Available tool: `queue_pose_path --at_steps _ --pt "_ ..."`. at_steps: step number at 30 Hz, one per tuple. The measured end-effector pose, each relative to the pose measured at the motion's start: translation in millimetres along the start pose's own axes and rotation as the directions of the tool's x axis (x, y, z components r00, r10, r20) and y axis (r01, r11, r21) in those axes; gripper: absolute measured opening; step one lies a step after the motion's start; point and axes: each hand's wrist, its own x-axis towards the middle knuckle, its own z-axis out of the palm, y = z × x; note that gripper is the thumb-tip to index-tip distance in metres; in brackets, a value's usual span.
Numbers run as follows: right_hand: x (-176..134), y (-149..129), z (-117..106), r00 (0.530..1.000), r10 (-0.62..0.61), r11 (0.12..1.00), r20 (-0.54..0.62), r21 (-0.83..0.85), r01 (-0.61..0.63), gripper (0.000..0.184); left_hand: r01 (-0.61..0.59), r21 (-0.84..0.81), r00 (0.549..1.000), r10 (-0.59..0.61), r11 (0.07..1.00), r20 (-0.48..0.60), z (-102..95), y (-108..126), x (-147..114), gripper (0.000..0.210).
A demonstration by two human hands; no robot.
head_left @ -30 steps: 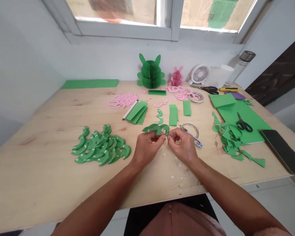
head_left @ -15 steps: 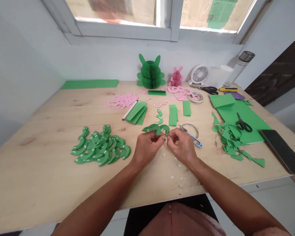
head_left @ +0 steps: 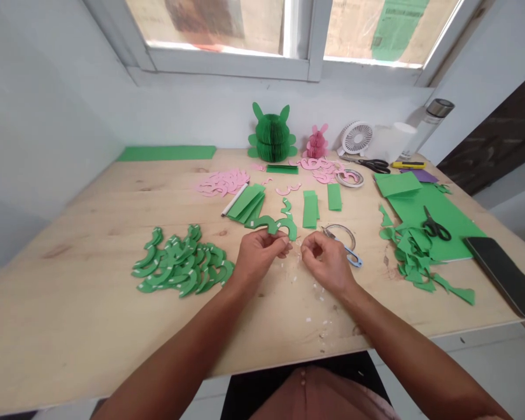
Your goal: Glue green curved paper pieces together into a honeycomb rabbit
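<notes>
My left hand (head_left: 262,252) pinches a wavy green paper cutout (head_left: 266,223) that carries small white strips. Its curved end rises above my fingertips, in front of another green cutout (head_left: 286,205) lying on the table. To its right, my right hand (head_left: 328,258) is closed in a pinch, apart from the cutout. A tiny whitish bit shows near those fingertips, but I cannot make out what they hold. White scraps (head_left: 308,319) are scattered on the table below my hands. A pile of green curved cutouts (head_left: 184,262) lies left of my left hand.
Beside my right hand lie a blue cutter (head_left: 353,258) and a tape roll (head_left: 349,232). Folded green papers (head_left: 310,209), pink cutouts (head_left: 223,182) and a green paper figure (head_left: 272,137) are farther back. Scissors (head_left: 436,224), green scraps (head_left: 413,251) and a phone (head_left: 507,274) lie right.
My right hand has drawn off the green cutout to the right, leaving a gap. The cutout has turned in my left hand, showing more of its wavy shape. The view has shifted slightly.
</notes>
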Motion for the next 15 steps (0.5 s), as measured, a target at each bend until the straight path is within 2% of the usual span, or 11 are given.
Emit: queue_pose_path --at_steps 4,10,13,15 --pt "2.4 1.1 -1.5 1.000 0.014 0.993 0.027 0.118 -0.017 0.012 0.024 -0.035 0.999 -0.023 0.999 0.035 -0.7 0.0 0.0 0.015" --pt "5.2 1.5 -4.0 0.995 -0.046 0.991 0.085 0.129 0.035 0.018 0.030 -0.071 0.998 -0.025 0.997 0.065 -1.3 -2.0 1.5 0.015" --pt "4.2 2.6 -1.0 0.995 0.062 0.978 0.072 0.194 -0.075 0.006 0.026 -0.083 0.998 -0.021 0.996 0.060 -1.6 -2.0 1.6 0.015" --pt "3.6 2.5 0.5 0.982 0.155 0.948 0.106 0.265 -0.178 0.005 0.024 -0.090 0.998 -0.018 0.996 0.058 -1.9 -1.6 1.4 0.015"
